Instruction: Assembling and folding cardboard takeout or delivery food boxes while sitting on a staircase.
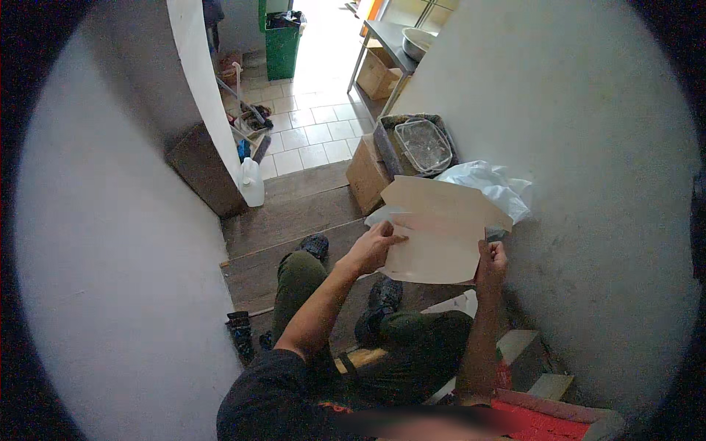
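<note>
An unfolded cardboard box blank (440, 248), pale on the side facing me, is held up above my knees. Its far flap has angled corners and stands out toward the right wall. My left hand (370, 250) pinches the left edge, with a finger lying across the pale face. At the right edge, the fingers of my right hand (491, 263) are curled around the card near its lower corner. Part of that grip is hidden behind the board. Below it are my legs in dark green trousers and my dark shoes, resting on the wooden steps (294, 213).
Past the blank stand a brown carton (366, 176), a clear plastic container (423, 145) and a white plastic bag (489, 184). A white jug (251, 184) is by the left wall. Farther off are a green bin (282, 51) and a metal table (390, 40). Red material (540, 420) lies lower right.
</note>
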Available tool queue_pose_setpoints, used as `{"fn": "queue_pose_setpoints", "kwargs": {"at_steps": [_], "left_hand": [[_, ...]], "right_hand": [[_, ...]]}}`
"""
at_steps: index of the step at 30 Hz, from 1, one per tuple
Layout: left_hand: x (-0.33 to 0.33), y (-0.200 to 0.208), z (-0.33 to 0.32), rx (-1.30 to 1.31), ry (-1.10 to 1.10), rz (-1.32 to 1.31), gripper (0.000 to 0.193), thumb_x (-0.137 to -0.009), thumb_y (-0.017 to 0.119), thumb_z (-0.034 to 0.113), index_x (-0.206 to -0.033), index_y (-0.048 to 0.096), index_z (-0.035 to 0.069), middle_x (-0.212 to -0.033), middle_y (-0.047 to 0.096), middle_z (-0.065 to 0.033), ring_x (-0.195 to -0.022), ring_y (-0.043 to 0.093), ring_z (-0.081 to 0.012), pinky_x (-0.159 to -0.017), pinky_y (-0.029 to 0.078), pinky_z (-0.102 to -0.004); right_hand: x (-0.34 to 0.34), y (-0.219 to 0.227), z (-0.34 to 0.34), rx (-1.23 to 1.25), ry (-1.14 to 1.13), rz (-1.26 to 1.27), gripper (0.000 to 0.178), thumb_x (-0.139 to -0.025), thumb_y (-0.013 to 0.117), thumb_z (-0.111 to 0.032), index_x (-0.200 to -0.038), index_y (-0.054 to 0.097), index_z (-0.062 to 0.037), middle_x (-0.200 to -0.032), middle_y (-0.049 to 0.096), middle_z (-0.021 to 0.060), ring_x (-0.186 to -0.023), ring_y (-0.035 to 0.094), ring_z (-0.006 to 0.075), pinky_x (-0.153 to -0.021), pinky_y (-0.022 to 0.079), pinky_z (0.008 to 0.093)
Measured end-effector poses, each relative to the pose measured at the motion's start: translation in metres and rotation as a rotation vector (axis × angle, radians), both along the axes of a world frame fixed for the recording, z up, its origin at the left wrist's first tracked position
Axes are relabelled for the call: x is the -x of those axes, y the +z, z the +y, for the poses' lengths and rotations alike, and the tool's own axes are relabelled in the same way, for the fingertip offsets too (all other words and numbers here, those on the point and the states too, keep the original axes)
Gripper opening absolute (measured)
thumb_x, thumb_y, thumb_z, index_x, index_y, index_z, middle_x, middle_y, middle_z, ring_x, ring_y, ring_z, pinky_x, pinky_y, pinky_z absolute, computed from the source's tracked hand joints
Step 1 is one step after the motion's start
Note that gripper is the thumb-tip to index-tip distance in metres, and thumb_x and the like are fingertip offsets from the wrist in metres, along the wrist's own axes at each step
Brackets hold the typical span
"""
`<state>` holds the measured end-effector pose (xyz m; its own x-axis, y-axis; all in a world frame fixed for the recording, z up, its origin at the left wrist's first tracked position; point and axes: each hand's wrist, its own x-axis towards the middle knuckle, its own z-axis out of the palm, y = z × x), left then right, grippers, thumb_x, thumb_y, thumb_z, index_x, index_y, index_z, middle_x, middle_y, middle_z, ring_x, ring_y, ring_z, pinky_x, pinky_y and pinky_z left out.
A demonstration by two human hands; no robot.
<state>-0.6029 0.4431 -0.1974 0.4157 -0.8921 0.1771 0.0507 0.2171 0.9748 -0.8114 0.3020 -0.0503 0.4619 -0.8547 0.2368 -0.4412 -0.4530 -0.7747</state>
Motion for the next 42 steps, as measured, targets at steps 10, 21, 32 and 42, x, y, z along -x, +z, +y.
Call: {"fn": "queue_pose_setpoints", "kwargs": {"at_steps": [10, 21, 32, 42], "left_hand": [[0.009, 0.045, 0.015, 0.074, 0.507, -0.837, 0.013, -0.073, 0.066, 0.012, -0.086, 0.070, 0.014, -0.089, 0.056, -0.0103, -0.086, 0.055, -0.0295, -0.079, 0.045, -0.0380], [0.041, 0.058, 0.013, -0.006, 0.034, 1.004, 0.025, -0.088, 0.060, 0.016, -0.108, 0.057, 0.002, -0.095, 0.065, -0.0074, -0.081, 0.064, -0.0179, -0.070, 0.053, -0.0322], [0.060, 0.037, 0.001, 0.158, -0.158, 1.238, 0.025, -0.085, 0.057, 0.010, -0.109, 0.053, 0.002, -0.103, 0.062, -0.0115, -0.086, 0.064, -0.0241, -0.080, 0.054, -0.0356], [0.041, 0.040, 0.008, 0.203, -0.143, 1.308, 0.031, -0.089, 0.056, 0.019, -0.116, 0.050, 0.006, -0.103, 0.060, -0.0093, -0.094, 0.061, -0.0257, -0.082, 0.053, -0.0370]], "right_hand": [[-0.017, 0.012, 0.027, -0.425, 0.429, -0.194, 0.066, -0.090, 0.057, -0.036, -0.142, 0.025, -0.0110, -0.131, 0.045, 0.0144, -0.114, 0.050, 0.0263, -0.095, 0.041, 0.0379], [-0.041, 0.017, 0.058, 0.173, 0.693, 0.469, 0.045, -0.068, 0.078, -0.015, -0.106, 0.056, -0.0069, -0.123, 0.047, 0.0151, -0.112, 0.050, 0.0337, -0.094, 0.043, 0.0396], [-0.043, 0.021, 0.061, -0.133, 0.518, 0.027, 0.044, -0.077, 0.070, -0.021, -0.111, 0.052, 0.0001, -0.118, 0.053, 0.0172, -0.110, 0.052, 0.0342, -0.091, 0.044, 0.0382], [-0.043, 0.014, 0.069, 0.421, 0.778, 0.409, 0.040, -0.085, 0.060, -0.018, -0.120, 0.055, -0.0006, -0.132, 0.045, 0.0183, -0.120, 0.047, 0.0339, -0.098, 0.041, 0.0393]]}}
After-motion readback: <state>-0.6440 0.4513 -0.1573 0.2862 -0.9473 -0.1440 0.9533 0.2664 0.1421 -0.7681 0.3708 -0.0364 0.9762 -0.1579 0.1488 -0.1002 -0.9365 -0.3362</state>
